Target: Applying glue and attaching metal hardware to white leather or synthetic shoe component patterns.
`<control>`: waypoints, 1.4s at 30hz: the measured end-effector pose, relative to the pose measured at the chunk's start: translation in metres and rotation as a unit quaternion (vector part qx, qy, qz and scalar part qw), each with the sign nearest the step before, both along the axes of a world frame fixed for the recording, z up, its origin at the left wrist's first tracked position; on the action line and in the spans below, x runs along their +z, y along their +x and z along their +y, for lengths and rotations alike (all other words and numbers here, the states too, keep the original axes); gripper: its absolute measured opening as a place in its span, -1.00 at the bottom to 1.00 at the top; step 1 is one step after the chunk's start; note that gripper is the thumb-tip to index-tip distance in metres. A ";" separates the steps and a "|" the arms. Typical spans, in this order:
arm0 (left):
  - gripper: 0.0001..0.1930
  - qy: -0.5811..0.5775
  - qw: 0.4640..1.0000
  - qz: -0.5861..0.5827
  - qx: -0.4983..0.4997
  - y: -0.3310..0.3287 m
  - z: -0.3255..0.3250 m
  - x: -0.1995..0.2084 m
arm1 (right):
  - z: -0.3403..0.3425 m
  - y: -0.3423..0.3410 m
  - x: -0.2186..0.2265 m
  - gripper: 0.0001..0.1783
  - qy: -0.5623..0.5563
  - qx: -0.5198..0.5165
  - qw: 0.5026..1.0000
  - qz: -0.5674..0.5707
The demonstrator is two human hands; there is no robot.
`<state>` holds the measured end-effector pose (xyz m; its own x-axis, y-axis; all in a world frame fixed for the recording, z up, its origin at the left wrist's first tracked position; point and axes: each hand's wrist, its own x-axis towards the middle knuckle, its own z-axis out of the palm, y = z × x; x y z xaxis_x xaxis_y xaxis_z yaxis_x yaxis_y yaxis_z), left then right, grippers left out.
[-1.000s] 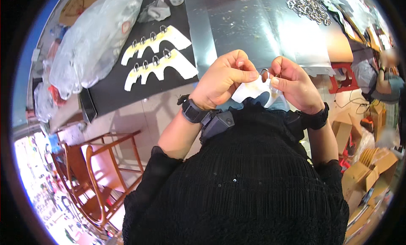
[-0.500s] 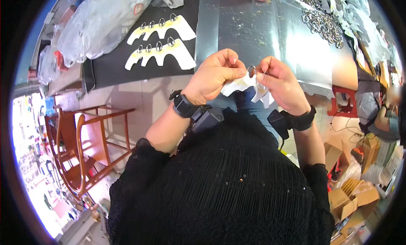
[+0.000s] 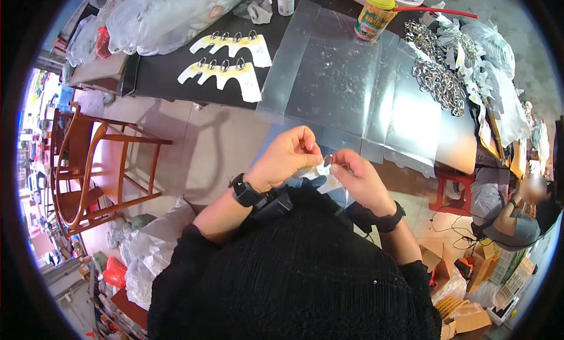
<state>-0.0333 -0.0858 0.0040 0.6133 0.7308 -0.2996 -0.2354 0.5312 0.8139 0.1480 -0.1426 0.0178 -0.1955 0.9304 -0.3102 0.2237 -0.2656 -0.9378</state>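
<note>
left hand [image 3: 288, 157] + right hand [image 3: 358, 177] | pinching white card [image 3: 320, 171] | chest height

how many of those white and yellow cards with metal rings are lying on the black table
2. The upper card lies near the clear plastic bags; the lower card lies just below it, beside the clear plastic sheet. More may be hidden elsewhere.

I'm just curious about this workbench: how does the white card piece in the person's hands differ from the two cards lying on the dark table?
The held card piece is pinched between the left hand and right hand, mostly hidden; the two table cards lie flat and fully visible. The table cards each carry a row of metal clips and show yellow; the held piece looks plain white, with one small metal ring. Both are pale cut card.
</note>
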 end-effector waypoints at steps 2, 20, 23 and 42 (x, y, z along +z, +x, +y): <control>-0.75 0.008 1.000 0.005 -0.016 -0.002 -0.001 -0.001 | -0.006 0.001 0.002 -0.88 -0.005 0.006 1.000 -0.016; -0.75 -0.102 0.975 -0.118 -0.156 -0.017 0.064 0.001 | 0.019 -0.029 0.021 -0.95 0.152 -0.048 0.985 0.068; -0.78 -0.096 0.971 -0.144 -0.163 -0.017 0.060 0.003 | 0.022 -0.022 0.025 -0.95 0.130 -0.018 0.988 0.080; -0.74 0.099 0.993 -0.051 -0.034 0.009 0.034 0.014 | 0.010 -0.012 0.012 -0.66 0.286 -0.199 0.930 -0.115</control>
<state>-0.0240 -0.0514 0.0177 0.6836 0.7245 -0.0881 -0.2905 0.3809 0.8778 0.1364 -0.1329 0.0300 0.2103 0.9407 0.2660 0.4269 0.1564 -0.8907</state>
